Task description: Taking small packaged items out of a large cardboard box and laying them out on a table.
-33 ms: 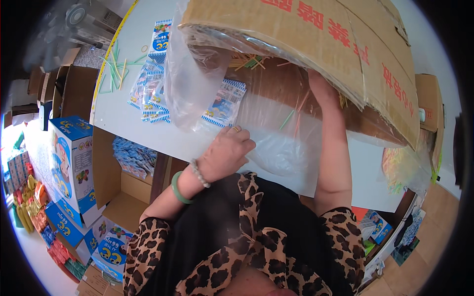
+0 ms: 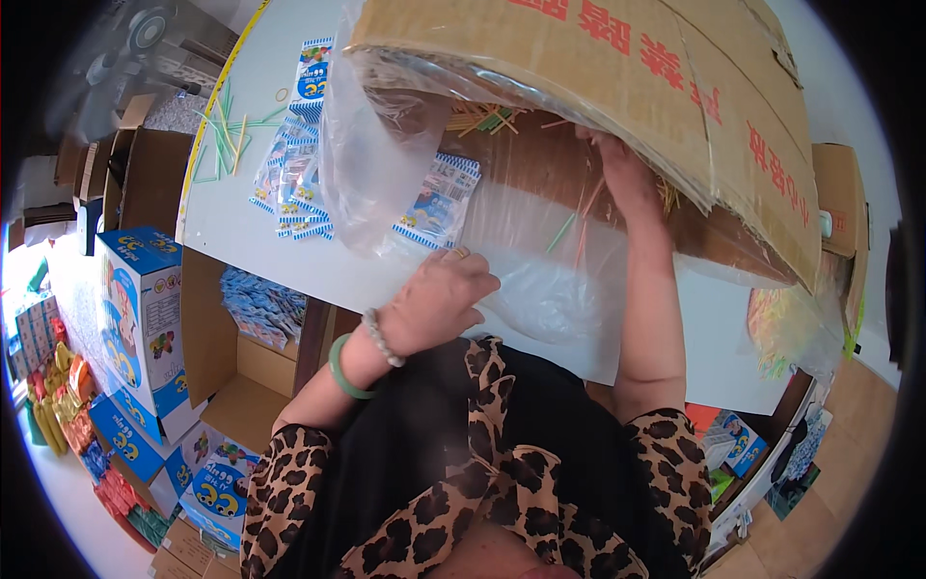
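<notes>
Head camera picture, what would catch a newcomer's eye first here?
A big cardboard box tipped on its side fills the top, its clear plastic liner spilling onto the white table. The right hand reaches into the box among thin coloured sticks, while the left hand presses on the plastic at the table's near edge. Blue printed packets lie fanned out at upper left.

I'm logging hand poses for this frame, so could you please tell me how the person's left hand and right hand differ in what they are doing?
The left hand lies in plain view, fingers curled down on the clear plastic bag by the white table's near edge; the right hand reaches up inside the tipped cardboard box, among thin coloured sticks, fingertips hidden. The left wrist wears a bead bracelet and a green bangle; the right shows none. Both touch the bag.
</notes>
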Action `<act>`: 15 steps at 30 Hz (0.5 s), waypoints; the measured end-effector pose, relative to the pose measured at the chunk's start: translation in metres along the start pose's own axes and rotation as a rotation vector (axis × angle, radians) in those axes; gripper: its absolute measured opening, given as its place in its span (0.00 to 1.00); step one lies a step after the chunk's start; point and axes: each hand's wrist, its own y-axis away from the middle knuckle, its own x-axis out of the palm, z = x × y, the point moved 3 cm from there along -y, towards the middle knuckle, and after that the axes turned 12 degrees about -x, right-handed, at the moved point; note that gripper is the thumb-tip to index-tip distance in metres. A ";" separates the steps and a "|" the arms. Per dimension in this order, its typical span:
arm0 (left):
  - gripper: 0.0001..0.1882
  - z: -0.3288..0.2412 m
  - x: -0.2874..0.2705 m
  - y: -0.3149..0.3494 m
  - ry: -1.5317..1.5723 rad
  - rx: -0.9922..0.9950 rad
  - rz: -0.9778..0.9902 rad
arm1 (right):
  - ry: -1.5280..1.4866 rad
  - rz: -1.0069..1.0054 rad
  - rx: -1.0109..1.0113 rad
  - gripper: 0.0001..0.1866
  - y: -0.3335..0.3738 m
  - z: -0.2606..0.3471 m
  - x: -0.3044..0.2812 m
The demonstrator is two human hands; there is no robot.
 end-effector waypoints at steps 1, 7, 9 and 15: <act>0.10 0.001 -0.007 -0.002 0.190 -0.040 0.062 | -0.358 0.111 0.160 0.12 0.014 -0.001 0.008; 0.12 -0.016 -0.029 -0.084 0.508 -0.198 -0.493 | -0.422 -0.112 0.219 0.13 -0.010 0.081 -0.027; 0.11 -0.009 -0.009 -0.122 0.595 -0.047 -0.499 | -0.250 -0.232 0.165 0.16 -0.010 0.085 -0.026; 0.08 -0.004 0.049 -0.143 0.150 -0.105 -0.519 | -0.307 -0.113 0.239 0.18 -0.007 0.086 -0.009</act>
